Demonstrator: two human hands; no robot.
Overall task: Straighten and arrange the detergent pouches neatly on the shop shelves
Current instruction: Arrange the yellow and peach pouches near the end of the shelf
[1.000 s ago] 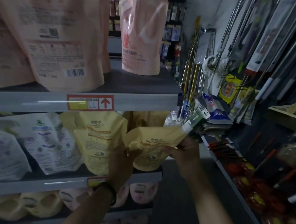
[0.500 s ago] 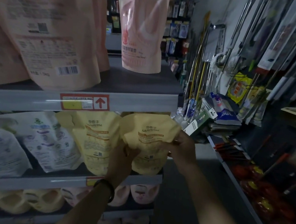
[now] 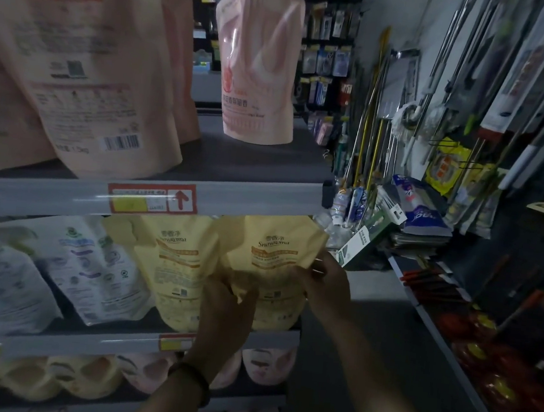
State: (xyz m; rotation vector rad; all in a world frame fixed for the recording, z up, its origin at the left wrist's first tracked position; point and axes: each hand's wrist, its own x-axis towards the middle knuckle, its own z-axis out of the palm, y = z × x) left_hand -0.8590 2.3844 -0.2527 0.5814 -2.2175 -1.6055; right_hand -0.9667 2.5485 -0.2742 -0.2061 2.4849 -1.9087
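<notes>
Two hands are on one yellow pouch [image 3: 269,255], just below and to the right of the red price label [image 3: 152,197], at the end of the middle shelf [image 3: 85,340]. The left hand [image 3: 225,311] pinches its crumpled lower left edge, fingers curled in. The right hand [image 3: 324,284] grips its right side. The pouch stands nearly upright, touching a second yellow pouch [image 3: 175,263] directly below the label. Straightening looks nearly done to me. Next, its base wants settling flat and its face squaring with that neighbour before either hand lets go. The white pouches [image 3: 92,265], below and left of the label, lean.
</notes>
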